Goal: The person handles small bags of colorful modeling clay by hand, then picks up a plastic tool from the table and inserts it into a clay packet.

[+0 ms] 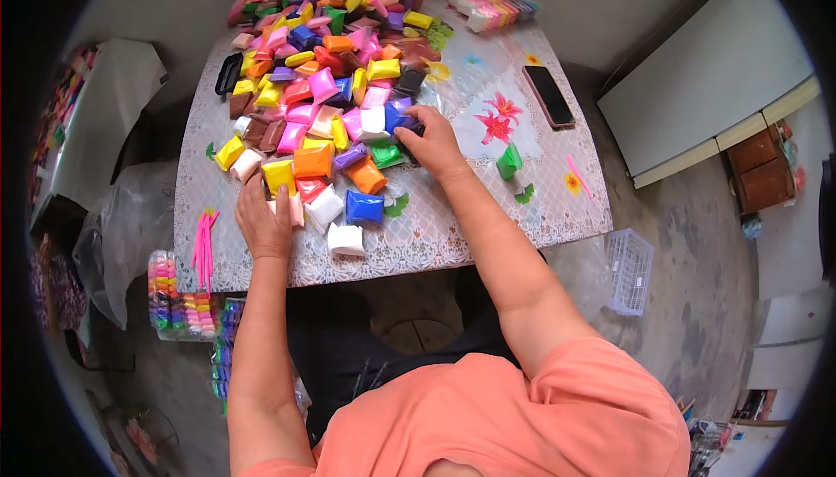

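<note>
My left hand (pixel 264 220) rests at the near left edge of a pile of soft, coloured packets. Its fingers are stretched out beside a yellow packet (pixel 279 177), and its thumb lies by a peach packet (pixel 296 211). At the pile's right side, my right hand (pixel 433 143) has its thumb and fingers closed around a dark packet, mostly hidden by the fingers. Touching or close to those fingertips is a blue packet (pixel 395 118), with a white packet (pixel 373 123) to its left. A green packet (pixel 387 156) lies just below. Nearer me sit another blue packet (pixel 364 207) and a white one (pixel 346 239).
The lace-patterned tablecloth (pixel 453 216) also bears a phone (pixel 549 97), a lone green packet (pixel 509 162), pink strips (pixel 202 251) at left and bundled packets (pixel 494 7) at the back. A plastic basket (pixel 629 272) stands on the floor at right.
</note>
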`<state>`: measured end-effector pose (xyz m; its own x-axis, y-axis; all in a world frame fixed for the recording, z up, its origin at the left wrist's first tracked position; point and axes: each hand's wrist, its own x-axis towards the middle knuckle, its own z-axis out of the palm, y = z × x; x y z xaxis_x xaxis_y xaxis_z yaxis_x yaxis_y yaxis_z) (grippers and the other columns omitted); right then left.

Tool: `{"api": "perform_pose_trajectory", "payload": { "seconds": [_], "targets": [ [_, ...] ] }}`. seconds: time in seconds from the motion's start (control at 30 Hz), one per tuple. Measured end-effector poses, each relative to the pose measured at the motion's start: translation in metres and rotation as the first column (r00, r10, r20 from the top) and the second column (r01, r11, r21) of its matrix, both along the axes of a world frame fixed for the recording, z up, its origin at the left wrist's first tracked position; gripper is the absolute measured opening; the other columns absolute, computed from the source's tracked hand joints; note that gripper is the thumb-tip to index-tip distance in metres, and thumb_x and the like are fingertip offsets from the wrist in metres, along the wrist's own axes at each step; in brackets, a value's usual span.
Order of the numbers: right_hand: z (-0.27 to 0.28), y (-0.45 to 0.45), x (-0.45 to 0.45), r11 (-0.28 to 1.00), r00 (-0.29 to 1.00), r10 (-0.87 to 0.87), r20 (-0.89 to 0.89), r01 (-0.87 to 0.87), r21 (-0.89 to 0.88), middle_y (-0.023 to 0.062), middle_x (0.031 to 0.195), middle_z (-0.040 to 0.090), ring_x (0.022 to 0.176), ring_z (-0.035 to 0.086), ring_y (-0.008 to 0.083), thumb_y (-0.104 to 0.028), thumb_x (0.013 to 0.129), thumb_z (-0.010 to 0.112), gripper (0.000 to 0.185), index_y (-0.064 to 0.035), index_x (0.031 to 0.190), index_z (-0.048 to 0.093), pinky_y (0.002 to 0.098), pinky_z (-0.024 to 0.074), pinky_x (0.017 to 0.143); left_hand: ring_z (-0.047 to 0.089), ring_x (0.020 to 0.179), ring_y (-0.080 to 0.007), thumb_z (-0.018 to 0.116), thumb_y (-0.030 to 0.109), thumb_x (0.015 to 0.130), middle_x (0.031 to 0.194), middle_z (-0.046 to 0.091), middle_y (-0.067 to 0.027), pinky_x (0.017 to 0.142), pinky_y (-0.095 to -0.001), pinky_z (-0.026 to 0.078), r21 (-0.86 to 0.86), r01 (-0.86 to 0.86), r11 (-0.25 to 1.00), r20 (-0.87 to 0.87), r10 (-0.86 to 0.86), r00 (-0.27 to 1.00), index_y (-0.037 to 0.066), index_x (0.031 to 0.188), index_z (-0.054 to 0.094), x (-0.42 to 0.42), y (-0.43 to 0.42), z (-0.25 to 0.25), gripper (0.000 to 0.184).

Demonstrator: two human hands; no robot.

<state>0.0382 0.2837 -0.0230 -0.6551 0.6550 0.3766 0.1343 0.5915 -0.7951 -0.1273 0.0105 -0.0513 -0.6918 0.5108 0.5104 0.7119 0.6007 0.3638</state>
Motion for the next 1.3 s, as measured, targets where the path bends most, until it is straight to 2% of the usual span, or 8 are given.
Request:
{"api": "perform_pose_trajectory", "payload": {
  "seconds": [0.27, 0.53, 0.73, 0.8, 0.87, 0.93, 1.2, 1.3],
  "targets": [
    [0.001, -0.002, 0.01, 0.996, 0.964, -0.076, -0.255, 0.06, -0.067, 0.0126, 0.094, 0.067, 0.086, 0.063, 0.0232, -0.011, 0.078, 0.069, 0.013, 0.0002, 0.083, 0.066, 0.033, 0.0493, 0.081, 0.047, 0.121, -0.0333, 0.059, 0.035, 0.088, 0.126, 0.054, -0.0175, 0.104, -0.0452, 0.032, -0.012, -0.022, 1.0, 0.022, 0.023, 0.999, 0.003, 0.128, 0.049, -0.001, -0.001, 0.001, 0.053],
    [0.056, -0.07, 0.11, 0.796, 0.862, -0.08, -0.5, -0.247, -0.552, 0.0076, 0.109, 0.064, 0.086, 0.06, 0.0092, -0.009, 0.09, 0.063, 0.006, -0.0033, 0.091, 0.063, 0.0237, 0.0522, 0.074, 0.053, 0.112, -0.0362, 0.06, 0.034, 0.087, 0.12, 0.058, -0.02, 0.098, -0.0442, 0.039, 0.112, -0.027, 0.993, 0.158, 0.009, 0.987, 0.004, 0.128, 0.049, -0.003, -0.002, 0.004, 0.052],
    [0.087, -0.132, 0.191, 0.874, 0.83, 0.03, -0.557, -0.292, -0.388, 0.012, 0.115, 0.061, 0.093, 0.06, 0.0131, -0.007, 0.092, 0.059, 0.006, -0.0013, 0.09, 0.06, 0.0274, 0.0519, 0.081, 0.053, 0.115, -0.0304, 0.057, 0.021, 0.091, 0.122, 0.058, -0.0169, 0.099, -0.0386, 0.041, 0.583, 0.079, 0.808, 0.128, -0.188, 0.974, 0.002, 0.127, 0.051, 0.012, -0.01, 0.008, 0.042],
    [0.092, -0.151, 0.21, 0.906, 0.808, 0.075, -0.584, -0.3, -0.299, 0.0122, 0.114, 0.061, 0.098, 0.059, 0.0145, -0.003, 0.091, 0.06, 0.003, -0.0009, 0.093, 0.061, 0.0282, 0.0488, 0.087, 0.055, 0.114, -0.0256, 0.057, 0.024, 0.093, 0.121, 0.058, -0.0152, 0.095, -0.0344, 0.045, 0.772, 0.108, 0.626, 0.318, -0.529, 0.787, 0.002, 0.123, 0.055, 0.085, -0.008, 0.052, 0.038],
    [0.088, -0.171, 0.225, 0.954, 0.808, 0.114, -0.578, -0.252, -0.165, 0.0122, 0.114, 0.061, 0.1, 0.059, 0.015, -0.001, 0.09, 0.062, 0.005, -0.0012, 0.095, 0.061, 0.0281, 0.0475, 0.089, 0.054, 0.115, -0.0227, 0.058, 0.015, 0.092, 0.127, 0.053, -0.0114, 0.095, -0.0388, 0.046, 0.763, 0.082, 0.642, 0.618, -0.76, 0.202, 0.001, 0.131, 0.047, 0.171, -0.024, 0.1, 0.043],
    [0.088, -0.192, 0.236, 0.955, 0.807, 0.169, -0.566, -0.277, -0.109, 0.0138, 0.114, 0.061, 0.102, 0.06, 0.0183, 0.001, 0.087, 0.064, 0.008, -0.0015, 0.094, 0.061, 0.0287, 0.0479, 0.088, 0.055, 0.114, -0.0212, 0.057, 0.022, 0.095, 0.123, 0.056, -0.0108, 0.084, -0.0408, 0.054, 0.823, -0.101, 0.559, 0.52, -0.813, -0.262, 0.004, 0.133, 0.044, 0.24, -0.037, 0.116, 0.044],
    [0.079, -0.22, 0.279, 0.938, 0.85, 0.331, -0.409, -0.342, 0.048, 0.0116, 0.105, 0.06, 0.092, 0.06, 0.0179, -0.01, 0.086, 0.068, 0.014, -0.0029, 0.097, 0.064, 0.0276, 0.048, 0.081, 0.064, 0.1, -0.0207, 0.062, 0.014, 0.091, 0.114, 0.061, -0.0121, 0.078, -0.0345, 0.058, 0.846, -0.01, 0.533, 0.496, -0.794, -0.352, 0.003, 0.124, 0.049, 0.29, -0.076, 0.113, 0.037],
    [0.089, -0.23, 0.281, 0.895, 0.84, 0.272, -0.469, -0.4, -0.198, 0.0044, 0.099, 0.056, 0.09, 0.053, 0.0139, -0.013, 0.083, 0.072, 0.029, -0.002, 0.109, 0.065, 0.0258, 0.0452, 0.08, 0.063, 0.1, -0.0193, 0.064, 0.013, 0.09, 0.111, 0.062, -0.0105, 0.079, -0.034, 0.057, 0.848, 0.04, 0.529, 0.502, -0.774, -0.386, 0.003, 0.124, 0.05, 0.302, -0.085, 0.111, 0.038]
  ]
}}
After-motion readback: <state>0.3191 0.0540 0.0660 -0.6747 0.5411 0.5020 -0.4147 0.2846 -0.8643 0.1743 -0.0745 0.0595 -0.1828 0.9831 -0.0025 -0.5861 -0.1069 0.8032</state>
